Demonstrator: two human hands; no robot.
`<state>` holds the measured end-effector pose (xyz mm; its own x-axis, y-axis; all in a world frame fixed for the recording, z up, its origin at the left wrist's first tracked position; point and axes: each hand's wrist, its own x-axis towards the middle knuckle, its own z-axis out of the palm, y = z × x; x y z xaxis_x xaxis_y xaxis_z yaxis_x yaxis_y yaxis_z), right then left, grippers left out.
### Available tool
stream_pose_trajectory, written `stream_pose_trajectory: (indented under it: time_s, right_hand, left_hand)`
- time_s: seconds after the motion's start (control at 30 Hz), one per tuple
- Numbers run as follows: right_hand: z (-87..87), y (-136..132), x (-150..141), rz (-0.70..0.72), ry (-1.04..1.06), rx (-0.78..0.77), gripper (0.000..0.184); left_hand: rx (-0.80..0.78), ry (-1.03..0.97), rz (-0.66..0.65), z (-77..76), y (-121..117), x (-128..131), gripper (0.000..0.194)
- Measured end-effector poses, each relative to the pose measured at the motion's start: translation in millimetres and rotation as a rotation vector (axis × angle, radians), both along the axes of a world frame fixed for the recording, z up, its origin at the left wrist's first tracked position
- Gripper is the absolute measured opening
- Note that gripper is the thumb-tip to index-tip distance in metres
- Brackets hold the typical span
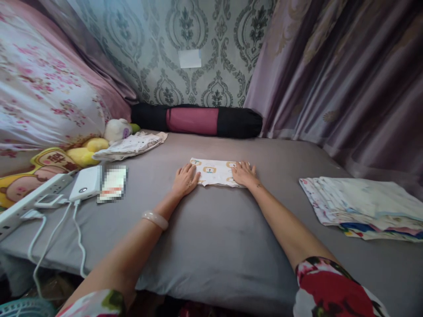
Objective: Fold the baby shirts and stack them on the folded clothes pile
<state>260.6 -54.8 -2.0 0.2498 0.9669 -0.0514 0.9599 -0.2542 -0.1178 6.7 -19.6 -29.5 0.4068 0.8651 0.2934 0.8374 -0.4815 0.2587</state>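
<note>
A white cloth [213, 172] with an orange and green print lies folded into a flat rectangle on the grey bed sheet [218, 229]. On its left end rests my left hand [187, 178], palm down with fingers stretched out. My right hand [243, 174] lies flat on the right end, its fingers apart. Both hands press on the cloth and neither grips it. What garment or cloth it is, I cannot make out.
On the right sits a stack of folded cloths [363, 202]. More cloths [132, 145] lie at left behind a white power bank [86, 182], cables and a power strip [39, 198]. Plush toys [87, 152] line the left side; a black and pink bolster bag [194, 121] lies along the wall.
</note>
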Motion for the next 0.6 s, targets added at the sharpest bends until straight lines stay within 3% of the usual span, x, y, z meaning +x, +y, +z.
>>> stream_pose_trajectory:
  time_s: [0.13, 0.27, 0.43, 0.6]
  right_hand:
    - [8.1, 4.0, -21.1, 0.100, 0.027, 0.032, 0.057]
    - [4.1, 7.0, -37.7, 0.163, 0.059, 0.013, 0.059]
    - [-5.5, 8.4, -39.8, 0.168, 0.019, 0.006, 0.060]
    - [-4.0, 7.5, -38.7, 0.165, 0.012, -0.010, 0.060]
  left_hand:
    - [0.000, -0.042, 0.025, 0.5, -0.9, -0.4, 0.042]
    - [-0.014, -0.062, 0.044, 0.6, -0.6, -1.2, 0.041]
    - [-0.042, -0.086, 0.071, 2.1, -1.3, -1.4, 0.040]
    - [-0.053, -0.090, 0.093, 3.8, -2.6, -1.0, 0.040]
